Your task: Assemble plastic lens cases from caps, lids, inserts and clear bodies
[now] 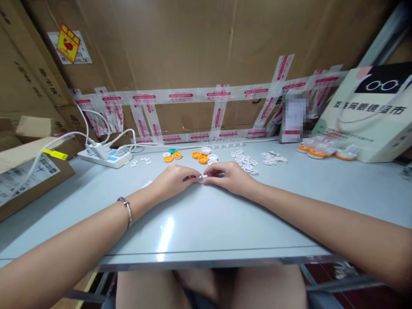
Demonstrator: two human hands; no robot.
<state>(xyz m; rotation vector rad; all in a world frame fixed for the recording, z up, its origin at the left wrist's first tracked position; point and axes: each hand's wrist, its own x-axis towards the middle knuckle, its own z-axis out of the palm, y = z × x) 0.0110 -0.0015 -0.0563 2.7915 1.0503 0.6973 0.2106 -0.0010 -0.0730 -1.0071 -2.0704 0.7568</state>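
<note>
The head camera looks down at a grey table (206,223). Two bare arms reach out over it, and the hands meet in the middle, a bit far from the near edge.

The left hand (175,180) and the right hand (230,177) are fingertip to fingertip. Between them is a small white piece (201,177), just above the table top. Both hands pinch it, one from each side. It is too small to tell its shape. It looks like the two hands are working on this one little piece together. A piece this tiny calls for a soft, slow pinch so it does not pop out.

The left wrist has a thin bracelet (128,211).

Just beyond the hands lie some orange caps (202,159) and one teal cap (173,151). To their right is a little heap of white discs (245,162). Far right are more clear and orange cases (325,150), beside a paper bag (370,116) with glasses drawn on it.

Far left is a white power strip (104,156) with plugs in it. A cardboard box (28,171) sits at the left edge. Taped cardboard boxes (193,51) make a wall at the back.
</note>
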